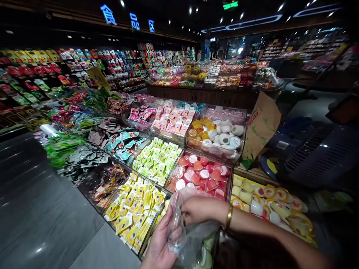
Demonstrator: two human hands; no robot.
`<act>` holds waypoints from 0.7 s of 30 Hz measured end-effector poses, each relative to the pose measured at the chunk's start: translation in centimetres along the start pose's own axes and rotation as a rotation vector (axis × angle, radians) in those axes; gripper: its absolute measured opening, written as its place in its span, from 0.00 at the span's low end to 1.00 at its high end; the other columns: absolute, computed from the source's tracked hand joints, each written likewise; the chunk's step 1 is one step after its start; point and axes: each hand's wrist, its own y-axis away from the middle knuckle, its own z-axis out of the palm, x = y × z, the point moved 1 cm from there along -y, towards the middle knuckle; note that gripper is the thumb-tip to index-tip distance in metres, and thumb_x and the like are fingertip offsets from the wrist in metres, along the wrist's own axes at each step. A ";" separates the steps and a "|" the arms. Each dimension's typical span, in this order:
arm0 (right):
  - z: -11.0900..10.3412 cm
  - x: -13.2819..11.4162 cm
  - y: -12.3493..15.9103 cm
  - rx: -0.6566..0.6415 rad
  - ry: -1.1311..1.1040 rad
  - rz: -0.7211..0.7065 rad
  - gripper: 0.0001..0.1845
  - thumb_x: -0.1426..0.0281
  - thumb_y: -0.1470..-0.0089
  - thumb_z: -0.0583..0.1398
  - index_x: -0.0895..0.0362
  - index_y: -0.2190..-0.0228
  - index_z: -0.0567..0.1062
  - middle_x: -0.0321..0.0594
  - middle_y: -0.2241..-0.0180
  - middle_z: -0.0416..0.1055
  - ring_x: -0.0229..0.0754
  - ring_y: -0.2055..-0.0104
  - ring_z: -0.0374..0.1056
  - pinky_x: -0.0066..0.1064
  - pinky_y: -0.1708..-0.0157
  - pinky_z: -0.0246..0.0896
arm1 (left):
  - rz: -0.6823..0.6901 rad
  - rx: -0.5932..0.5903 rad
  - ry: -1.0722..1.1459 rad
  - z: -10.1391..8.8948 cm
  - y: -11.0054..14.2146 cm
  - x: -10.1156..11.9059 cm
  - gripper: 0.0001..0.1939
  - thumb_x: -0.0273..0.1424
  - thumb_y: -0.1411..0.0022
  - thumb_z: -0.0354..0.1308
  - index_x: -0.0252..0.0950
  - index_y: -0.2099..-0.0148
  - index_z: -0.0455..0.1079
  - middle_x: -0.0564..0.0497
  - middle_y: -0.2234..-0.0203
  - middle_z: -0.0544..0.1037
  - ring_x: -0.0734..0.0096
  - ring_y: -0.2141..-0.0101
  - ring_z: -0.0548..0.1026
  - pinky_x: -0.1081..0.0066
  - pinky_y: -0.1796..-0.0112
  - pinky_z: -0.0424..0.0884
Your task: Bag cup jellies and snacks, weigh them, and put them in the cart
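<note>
A thin clear plastic bag hangs between my hands over the front bins. My left hand grips it from the left, thumb pointing up. From the right comes my right hand, a gold bracelet on its wrist; its fingers are curled against the upper part of the bag. Pale green jelly cups show through and below the film; whether they lie inside the bag or in the bin behind it, I cannot tell. Just beyond my hands is a bin of red jelly cups.
Yellow sachets and green sachets fill bins to the left. White and orange cups lie behind, yellow cups to the right. A brown paper bag stands by a dark blue machine. Grey floor runs along the left.
</note>
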 end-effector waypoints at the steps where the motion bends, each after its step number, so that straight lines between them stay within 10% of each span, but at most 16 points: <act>1: -2.4 -0.1 1.0 0.027 0.011 0.026 0.10 0.64 0.50 0.66 0.53 0.64 0.83 0.36 0.66 0.81 0.41 0.68 0.72 0.28 0.68 0.63 | 0.002 0.006 0.001 -0.2 -0.2 0.2 0.13 0.37 0.35 0.64 0.37 0.51 0.73 0.60 0.83 0.68 0.84 0.87 0.61 0.81 0.82 0.57; 4: -11.0 -0.1 3.9 0.199 -0.037 0.063 0.13 0.60 0.44 0.63 0.56 0.66 0.82 0.38 0.67 0.80 0.41 0.67 0.73 0.28 0.65 0.65 | 0.003 0.029 -0.010 -1.0 -0.7 0.6 0.16 0.38 0.36 0.64 0.40 0.48 0.73 0.61 0.85 0.65 0.83 0.87 0.58 0.80 0.83 0.56; 10: -25.2 5.4 5.7 1.230 0.557 0.702 0.16 0.63 0.42 0.63 0.55 0.54 0.80 0.49 0.55 0.79 0.53 0.52 0.72 0.37 0.56 0.62 | -0.054 0.009 0.012 -2.1 -1.6 1.2 0.15 0.40 0.41 0.69 0.38 0.55 0.76 0.64 0.88 0.55 0.85 0.88 0.53 0.81 0.85 0.49; 15: -27.8 9.8 3.9 1.231 0.535 0.891 0.30 0.59 0.45 0.66 0.60 0.44 0.74 0.59 0.52 0.77 0.59 0.46 0.68 0.42 0.52 0.60 | -0.108 0.006 0.005 -2.3 -1.5 2.1 0.25 0.41 0.43 0.70 0.45 0.44 0.72 0.65 0.86 0.52 0.86 0.88 0.52 0.81 0.84 0.47; 21: -27.5 10.1 3.2 1.285 0.552 0.834 0.24 0.64 0.45 0.65 0.62 0.48 0.78 0.60 0.53 0.77 0.61 0.44 0.67 0.47 0.47 0.57 | -0.053 0.020 0.004 -2.3 -1.6 2.2 0.27 0.42 0.41 0.68 0.47 0.40 0.70 0.64 0.87 0.55 0.85 0.89 0.52 0.82 0.85 0.48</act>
